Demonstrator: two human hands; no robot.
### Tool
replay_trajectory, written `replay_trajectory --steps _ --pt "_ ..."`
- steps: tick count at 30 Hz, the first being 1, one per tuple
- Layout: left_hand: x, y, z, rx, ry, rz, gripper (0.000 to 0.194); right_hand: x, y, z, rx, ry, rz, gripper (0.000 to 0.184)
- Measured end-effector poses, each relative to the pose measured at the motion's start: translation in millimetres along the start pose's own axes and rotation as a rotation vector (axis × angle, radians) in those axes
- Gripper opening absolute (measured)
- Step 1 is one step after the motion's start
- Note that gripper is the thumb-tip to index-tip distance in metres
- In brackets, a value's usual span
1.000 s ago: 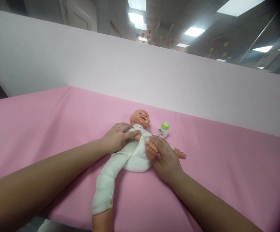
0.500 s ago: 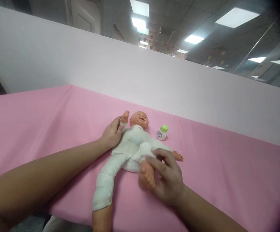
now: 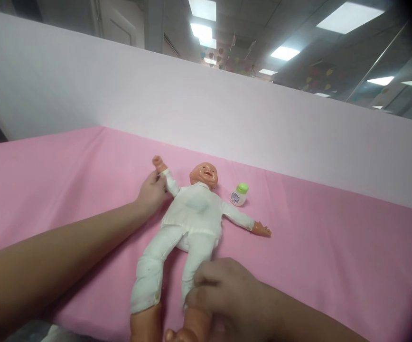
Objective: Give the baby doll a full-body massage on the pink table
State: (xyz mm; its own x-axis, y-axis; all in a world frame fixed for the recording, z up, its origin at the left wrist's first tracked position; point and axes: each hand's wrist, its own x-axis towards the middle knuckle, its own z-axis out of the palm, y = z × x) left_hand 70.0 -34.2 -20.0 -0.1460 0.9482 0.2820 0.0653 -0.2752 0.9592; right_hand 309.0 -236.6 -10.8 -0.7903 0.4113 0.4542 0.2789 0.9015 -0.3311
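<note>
A baby doll (image 3: 195, 209) with a white cloth body and plastic head, hands and feet lies on its back on the pink-covered table (image 3: 316, 266). At the left, my left hand (image 3: 152, 192) is closed around the doll's arm just below its plastic hand, with that arm stretched out and up. My right hand (image 3: 227, 294) grips the doll's lower leg on the right, near the ankle; that leg lies straight toward me. Part of the lower leg is hidden behind my fingers. The doll's other arm and leg rest untouched on the cover.
A small clear bottle with a green cap (image 3: 239, 194) stands beside the doll's head on the right. A white partition (image 3: 227, 114) rises behind the table. The table's near edge runs along the bottom left.
My right hand has brought the doll's bent leg down from its belly to lie straight toward me. My left hand has moved the doll's arm outward to the left, away from its head.
</note>
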Motion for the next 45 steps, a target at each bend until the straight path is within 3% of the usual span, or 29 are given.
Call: replay_trajectory --steps 4,6,8,10,14,19,23,27,32,37,41,45 --pt "-23 16 9.0 0.457 -0.33 0.494 0.05 3 -8 -11 -0.057 0.288 -0.035 0.036" --pt "-29 17 12.9 0.617 -0.474 0.658 0.05 0 -4 -19 -0.201 0.453 -0.021 0.043" --pt "-32 17 15.2 0.746 -0.531 0.769 0.048 -4 10 -25 -0.347 0.59 0.045 0.052" --pt "-32 16 16.0 0.847 -0.54 0.84 0.048 -7 29 -29 -0.442 0.644 0.164 0.054" --pt "-31 18 16.3 0.91 -0.573 0.879 0.048 -11 64 -28 -0.455 0.54 0.375 0.05" --pt "-31 19 17.0 0.838 -0.583 0.851 0.05 -13 73 -24 -0.419 0.503 0.465 0.055" --pt "-33 16 15.8 0.739 -0.5 0.804 0.047 -10 62 -23 -0.479 0.538 0.367 0.055" --pt "-31 16 13.3 0.587 -0.316 0.624 0.047 -1 32 -14 -0.544 0.596 0.219 0.05" --pt "-12 9 5.5 0.307 -0.097 0.246 0.055 6 -6 -8 -0.315 0.386 -0.038 0.043" --pt "19 -8 -14.0 0.191 0.113 -0.041 0.067 4 -5 -10 -0.137 0.051 -0.107 0.031" --pt "32 -10 -29.4 0.271 0.19 -0.113 0.069 3 0 -9 -0.045 -0.07 -0.042 0.032" --pt "29 -2 -33.3 0.665 0.088 -0.063 0.072 3 -2 -16 0.075 -0.143 0.061 0.039"
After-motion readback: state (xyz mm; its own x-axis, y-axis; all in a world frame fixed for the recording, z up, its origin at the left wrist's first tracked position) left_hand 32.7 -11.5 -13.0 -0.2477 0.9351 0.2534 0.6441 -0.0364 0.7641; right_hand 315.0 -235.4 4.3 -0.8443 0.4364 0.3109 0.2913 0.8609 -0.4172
